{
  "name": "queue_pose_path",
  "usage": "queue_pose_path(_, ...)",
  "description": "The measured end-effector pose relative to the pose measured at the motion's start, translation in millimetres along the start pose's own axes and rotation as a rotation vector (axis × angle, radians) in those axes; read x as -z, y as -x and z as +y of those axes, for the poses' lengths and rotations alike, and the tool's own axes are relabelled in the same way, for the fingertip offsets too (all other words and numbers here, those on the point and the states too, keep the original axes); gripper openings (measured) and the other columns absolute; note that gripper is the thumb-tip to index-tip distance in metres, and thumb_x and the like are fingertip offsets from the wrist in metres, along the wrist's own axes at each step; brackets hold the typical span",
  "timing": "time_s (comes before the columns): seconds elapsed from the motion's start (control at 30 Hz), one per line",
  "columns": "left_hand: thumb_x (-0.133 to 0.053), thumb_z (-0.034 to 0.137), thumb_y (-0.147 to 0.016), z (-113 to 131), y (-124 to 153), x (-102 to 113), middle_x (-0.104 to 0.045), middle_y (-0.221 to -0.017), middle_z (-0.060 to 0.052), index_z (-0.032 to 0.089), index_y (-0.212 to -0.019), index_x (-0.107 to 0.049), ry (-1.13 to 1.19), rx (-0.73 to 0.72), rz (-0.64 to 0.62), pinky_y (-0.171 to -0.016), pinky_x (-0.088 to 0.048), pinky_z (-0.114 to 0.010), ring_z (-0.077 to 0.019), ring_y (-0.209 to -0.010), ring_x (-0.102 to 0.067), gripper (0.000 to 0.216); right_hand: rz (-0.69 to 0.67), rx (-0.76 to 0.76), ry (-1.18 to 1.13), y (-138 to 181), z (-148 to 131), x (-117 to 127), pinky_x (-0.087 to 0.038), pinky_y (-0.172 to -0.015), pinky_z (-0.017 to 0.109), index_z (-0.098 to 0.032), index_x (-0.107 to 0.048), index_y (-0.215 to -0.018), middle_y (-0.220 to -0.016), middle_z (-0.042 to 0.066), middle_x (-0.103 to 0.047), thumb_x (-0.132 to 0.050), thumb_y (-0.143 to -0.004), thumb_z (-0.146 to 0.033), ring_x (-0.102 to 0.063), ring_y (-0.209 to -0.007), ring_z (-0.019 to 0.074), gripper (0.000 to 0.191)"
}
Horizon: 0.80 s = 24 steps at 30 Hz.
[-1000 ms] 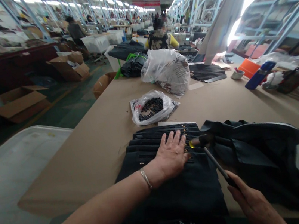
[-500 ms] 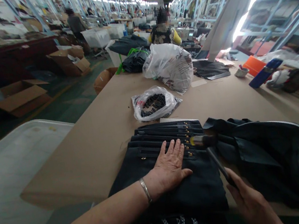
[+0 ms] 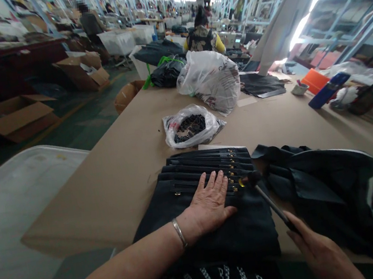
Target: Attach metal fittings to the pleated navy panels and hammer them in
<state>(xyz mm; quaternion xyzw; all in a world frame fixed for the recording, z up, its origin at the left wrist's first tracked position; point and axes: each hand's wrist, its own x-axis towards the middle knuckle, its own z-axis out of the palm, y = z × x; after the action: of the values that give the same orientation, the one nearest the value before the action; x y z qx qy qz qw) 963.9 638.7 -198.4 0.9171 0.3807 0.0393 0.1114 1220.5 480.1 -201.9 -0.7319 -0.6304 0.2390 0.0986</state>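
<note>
A stack of black fabric panels (image 3: 202,240) lies fanned out on the table in front of me. Each panel has a zipper, and gold zipper pulls (image 3: 232,173) line up near the right side. My left hand (image 3: 210,199) lies flat on the panels, fingers stretched out, just left of the pulls. In my right hand (image 3: 318,243) is a hammer (image 3: 270,199), gripped by its dark handle. Its yellow-tipped head is over the right edge of the stack, close to the pulls; whether it touches them I cannot tell.
Behind the stack sits an open plastic bag (image 3: 190,127) of small dark pieces. A larger filled white bag (image 3: 211,81) stands farther back. Crumpled black fabric (image 3: 325,188) lies to the right. Left of the table (image 3: 115,183) is a white bin (image 3: 30,202). A person (image 3: 203,33) sits beyond the table.
The hammer head was blurred near the pulls and now shows more sharply, its head turned and slightly lower. My left hand stays flat on the panels. The whole view has shifted slightly.
</note>
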Motion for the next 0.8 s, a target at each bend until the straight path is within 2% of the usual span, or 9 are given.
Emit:
queue_pose_path(0.13,-0.036,0.062,-0.087,-2.8,1.3,4.6,-0.013,-0.151,-0.015,0.011,-0.144,-0.026,0.013,-0.020,0.000,-0.113,-0.003,-0.051,-0.0310,-0.139,-0.010,0.077,0.169,-0.001,-0.007,-13.4,-1.2,23.2,-0.055,-0.078,0.025,-0.028,-0.040,-0.135,-0.114,0.005,-0.065,-0.034,-0.091,-0.047,-0.062,-0.104,0.0202,0.048)
queue_pose_path(0.27,-0.046,0.058,-0.085,-13.5,16.3,16.2,-0.015,-0.151,-0.013,0.015,-0.144,-0.027,0.030,0.029,0.077,-0.113,-0.007,-0.052,-0.0316,-0.138,-0.013,0.075,0.283,-0.009,0.021,-53.6,8.6,33.8,-0.052,-0.088,0.034,-0.027,-0.039,-0.136,-0.123,0.006,-0.059,-0.034,-0.089,-0.046,-0.057,-0.113,0.0228,0.050)
queue_pose_path(0.43,-0.054,0.034,-0.085,-32.9,76.3,32.7,-0.028,-0.147,-0.011,0.018,-0.134,-0.045,0.215,0.165,0.152,-0.113,-0.017,-0.048,-0.0285,-0.137,-0.020,0.052,0.227,-0.056,0.162,-99.3,23.3,26.9,-0.054,-0.081,0.043,-0.020,-0.040,-0.136,-0.120,0.012,-0.058,-0.025,-0.089,-0.037,-0.063,-0.097,0.0271,0.051)
queue_pose_path(0.5,-0.052,0.029,-0.085,-34.2,107.8,37.3,-0.043,-0.138,-0.011,0.015,-0.123,-0.054,0.415,0.201,0.240,-0.110,-0.026,-0.042,-0.0253,-0.131,-0.033,0.040,0.240,-0.008,0.216,-112.0,19.0,27.9,-0.052,-0.083,0.045,-0.018,-0.043,-0.133,-0.119,0.013,-0.056,-0.023,-0.089,-0.037,-0.062,-0.096,0.0280,0.053)
queue_pose_path(0.57,-0.052,0.029,-0.084,-29.0,135.8,42.1,-0.059,-0.116,-0.011,0.013,-0.109,-0.062,0.694,0.264,0.270,-0.100,-0.040,-0.033,-0.0207,-0.112,-0.051,0.031,0.304,0.107,0.237,-130.2,3.8,34.0,-0.049,-0.089,0.047,-0.016,-0.045,-0.131,-0.123,0.013,-0.053,-0.026,-0.087,-0.045,-0.056,-0.106,0.0309,0.056)
queue_pose_path(0.6,-0.053,0.030,-0.083,-24.5,147.1,44.7,-0.064,-0.103,-0.009,0.013,-0.102,-0.064,0.841,0.318,0.230,-0.091,-0.045,-0.029,-0.0180,-0.098,-0.057,0.028,0.324,0.186,0.242,-142.9,-7.7,37.9,-0.046,-0.093,0.049,-0.016,-0.044,-0.132,-0.126,0.014,-0.052,-0.029,-0.085,-0.051,-0.052,-0.111,0.0328,0.060)
queue_pose_path(0.67,-0.054,0.030,-0.081,-14.6,163.4,48.0,-0.066,-0.084,-0.005,0.012,-0.093,-0.067,1.097,0.429,0.073,-0.074,-0.048,-0.023,-0.0142,-0.077,-0.059,0.025,0.284,0.349,0.253,-175.2,-34.6,43.2,-0.040,-0.099,0.050,-0.015,-0.040,-0.136,-0.131,0.016,-0.048,-0.037,-0.080,-0.059,-0.044,-0.120,0.0360,0.071)
queue_pose_path(0.73,-0.057,0.030,-0.078,-7.4,172.2,44.3,-0.066,-0.080,-0.004,0.013,-0.091,-0.069,1.261,0.496,-0.092,-0.069,-0.047,-0.021,-0.0138,-0.074,-0.059,0.025,0.156,0.457,0.266,-210.8,-60.2,40.1,-0.038,-0.100,0.048,-0.012,-0.036,-0.139,-0.134,0.020,-0.045,-0.047,-0.075,-0.063,-0.042,-0.123,0.0376,0.083)
queue_pose_path(0.8,-0.060,0.034,-0.076,-5.5,175.9,28.9,-0.067,-0.082,-0.002,0.014,-0.090,-0.070,1.360,0.505,-0.174,-0.072,-0.047,-0.020,-0.0153,-0.079,-0.060,0.026,0.077,0.510,0.222,-241.1,-78.4,26.6,-0.039,-0.094,0.050,-0.008,-0.041,-0.136,-0.128,0.027,-0.049,-0.055,-0.068,-0.067,-0.048,-0.116,0.0400,0.091)
